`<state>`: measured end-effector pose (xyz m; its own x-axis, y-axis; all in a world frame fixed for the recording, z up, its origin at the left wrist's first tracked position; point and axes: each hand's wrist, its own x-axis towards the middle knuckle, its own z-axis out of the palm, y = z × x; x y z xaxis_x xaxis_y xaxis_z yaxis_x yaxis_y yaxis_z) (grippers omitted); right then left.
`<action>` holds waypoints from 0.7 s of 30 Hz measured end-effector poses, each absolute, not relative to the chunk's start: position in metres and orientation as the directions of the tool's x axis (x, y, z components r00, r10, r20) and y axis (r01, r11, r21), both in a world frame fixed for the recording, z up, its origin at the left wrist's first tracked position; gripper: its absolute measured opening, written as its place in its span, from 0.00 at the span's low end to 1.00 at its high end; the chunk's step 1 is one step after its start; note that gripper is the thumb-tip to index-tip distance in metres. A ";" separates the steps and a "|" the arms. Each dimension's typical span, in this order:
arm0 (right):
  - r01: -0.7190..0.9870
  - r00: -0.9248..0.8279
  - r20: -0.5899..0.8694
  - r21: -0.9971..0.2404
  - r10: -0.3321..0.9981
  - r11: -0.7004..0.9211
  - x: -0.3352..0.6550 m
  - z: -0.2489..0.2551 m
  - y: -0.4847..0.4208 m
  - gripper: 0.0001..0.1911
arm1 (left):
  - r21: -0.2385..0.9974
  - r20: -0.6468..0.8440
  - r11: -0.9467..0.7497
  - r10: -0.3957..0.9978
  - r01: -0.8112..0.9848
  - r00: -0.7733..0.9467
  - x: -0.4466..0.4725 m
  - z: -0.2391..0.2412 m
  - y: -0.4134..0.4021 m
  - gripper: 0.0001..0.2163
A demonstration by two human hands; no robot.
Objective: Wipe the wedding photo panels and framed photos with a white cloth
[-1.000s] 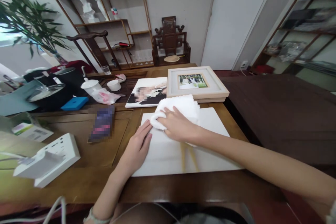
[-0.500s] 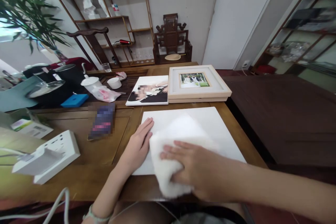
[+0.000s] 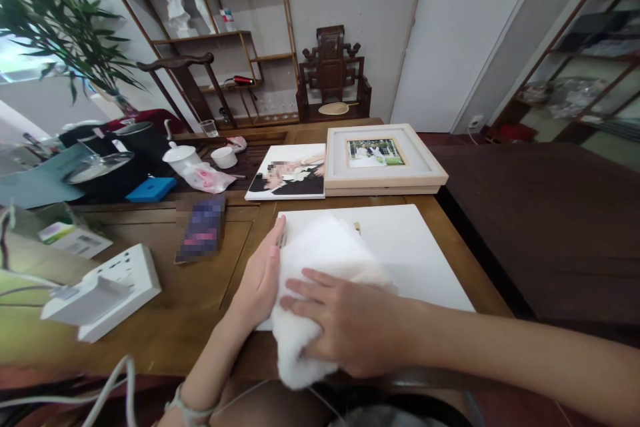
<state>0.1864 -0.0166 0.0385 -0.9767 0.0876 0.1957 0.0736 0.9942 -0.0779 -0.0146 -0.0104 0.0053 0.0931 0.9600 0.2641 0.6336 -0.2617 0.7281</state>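
A white rectangular panel (image 3: 425, 253) lies flat on the wooden table in front of me. Over its left part is a fluffy white cloth (image 3: 325, 240), whose near corner hangs past the panel's front edge. My right hand (image 3: 345, 320) presses down on the cloth and holds it, the fingers on top and the thumb in a fold. Along the panel's left edge rests my left hand (image 3: 260, 280), fingers straight and close to the cloth. A small gold-coloured piece (image 3: 357, 227) shows on the panel beside the cloth's far edge.
Behind the panel lie a photo print (image 3: 295, 180) and stacked wooden picture frames (image 3: 420, 170). To the left are a white power strip (image 3: 135, 280), a blurred dark packet (image 3: 203, 227), a blue box (image 3: 151, 189), a white teapot (image 3: 180, 155) and a pot (image 3: 105, 177).
My right hand and the cloth have moved left and slightly toward me, uncovering the small gold-coloured piece. My left hand has turned from lying on the panel to its left edge.
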 end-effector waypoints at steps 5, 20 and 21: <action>0.056 -0.990 0.109 -0.248 0.085 0.967 0.224 0.048 -0.015 0.17 | 0.675 0.227 -0.303 0.953 0.673 0.201 -0.012 0.005 -0.007 0.23; 0.546 -0.810 0.127 -0.197 0.573 0.815 0.145 0.063 0.070 0.11 | 0.576 0.280 -0.356 0.932 0.736 0.231 -0.009 0.011 -0.004 0.14; 0.543 -0.814 0.121 -0.186 0.568 0.819 0.141 0.065 0.070 0.11 | 0.574 0.275 -0.356 0.932 0.738 0.235 -0.009 0.012 -0.004 0.14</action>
<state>0.1415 0.0703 0.0647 -0.8145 0.5675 0.1207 0.5430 0.8188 -0.1862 -0.0088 -0.0044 0.0117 0.2354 0.9322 0.2749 0.7377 -0.3555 0.5739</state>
